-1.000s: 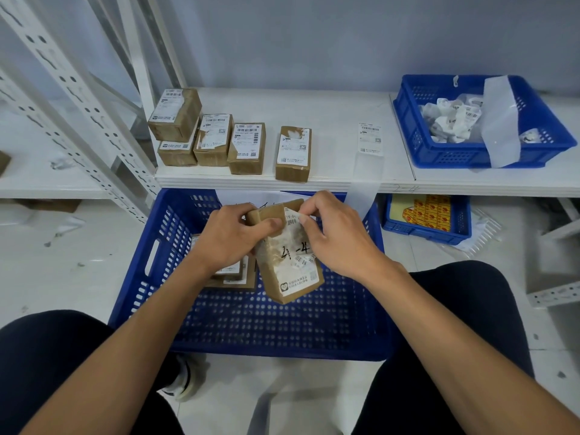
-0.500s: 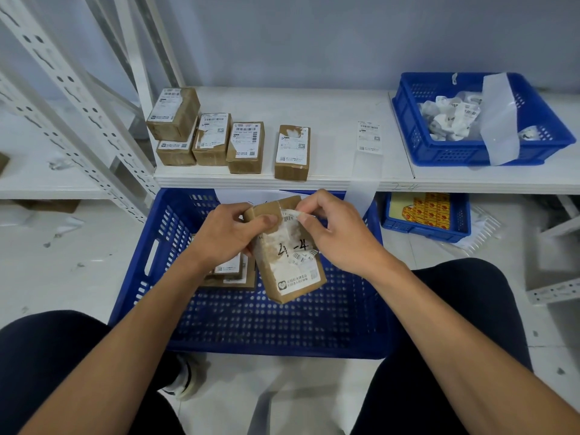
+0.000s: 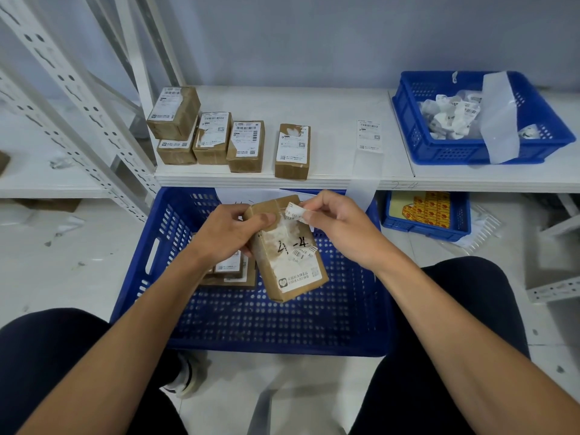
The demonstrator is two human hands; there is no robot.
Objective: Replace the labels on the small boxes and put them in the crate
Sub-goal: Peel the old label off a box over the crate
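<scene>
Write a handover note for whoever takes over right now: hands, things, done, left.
Hands: left hand grips the held box by its top end, above the crate. The right hand pinches a torn strip of old label lifted off the box's top corner.
Done: at least two crated boxes, partly hidden by the left hand.
Left: the lower part of the label is still stuck. Strip it, apply the fresh label lying on the shelf, then crate the box. Five shelf boxes wait. Scraps seem to go in the small bin.
</scene>
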